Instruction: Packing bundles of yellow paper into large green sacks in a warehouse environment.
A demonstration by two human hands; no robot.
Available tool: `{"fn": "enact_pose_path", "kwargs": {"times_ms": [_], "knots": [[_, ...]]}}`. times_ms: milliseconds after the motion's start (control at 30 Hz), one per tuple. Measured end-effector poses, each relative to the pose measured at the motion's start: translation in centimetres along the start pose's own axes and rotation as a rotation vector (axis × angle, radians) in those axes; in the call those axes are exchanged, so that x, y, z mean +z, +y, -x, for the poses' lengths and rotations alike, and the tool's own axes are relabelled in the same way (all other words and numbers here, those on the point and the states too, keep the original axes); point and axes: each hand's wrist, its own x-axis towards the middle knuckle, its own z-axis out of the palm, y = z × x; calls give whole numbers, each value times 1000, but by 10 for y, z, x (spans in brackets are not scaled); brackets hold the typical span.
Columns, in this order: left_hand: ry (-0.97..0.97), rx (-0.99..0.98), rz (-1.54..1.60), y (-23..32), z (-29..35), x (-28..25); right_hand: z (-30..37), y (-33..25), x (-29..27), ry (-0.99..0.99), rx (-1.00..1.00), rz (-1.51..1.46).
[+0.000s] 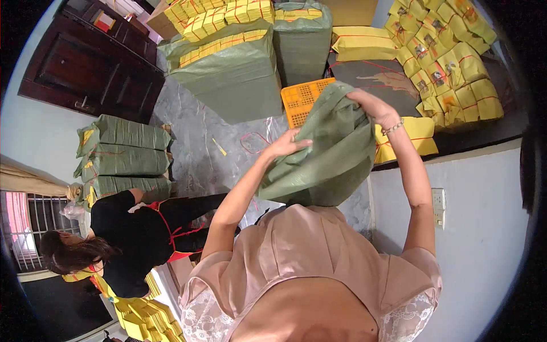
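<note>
While both hands [288,145] [373,105] grip it, green sack [325,154] apparently hangs clear.

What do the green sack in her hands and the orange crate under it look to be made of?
Green sack: seemingly woven plastic, matte with a faint sheen; it creases stiffly where the left hand and right hand grip it. Orange crate: likely rigid moulded plastic, judging by its even grid of holes and uniform colour. Neither is certain at this distance.

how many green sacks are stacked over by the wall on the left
3 green sacks, piled one on another: top, middle, bottom. A person in black crouches in front, so more may be hidden.
</note>
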Motion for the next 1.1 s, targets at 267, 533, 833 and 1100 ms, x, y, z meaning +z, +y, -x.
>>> {"fn": "enact_pose_path", "kwargs": {"times_ms": [267,533,833,1100], "knots": [[56,-106,1053,18,23,-56,17,46,-67,514,-99,1297],[-61,-174,1265,59,15,-49,15,54,76,325,-771,1214],[875,28,71,105,16,-28,-48,82,59,542,-572,564],[604,-11,-739,122,24,1,-66,55,74,395,-717,421]]}}
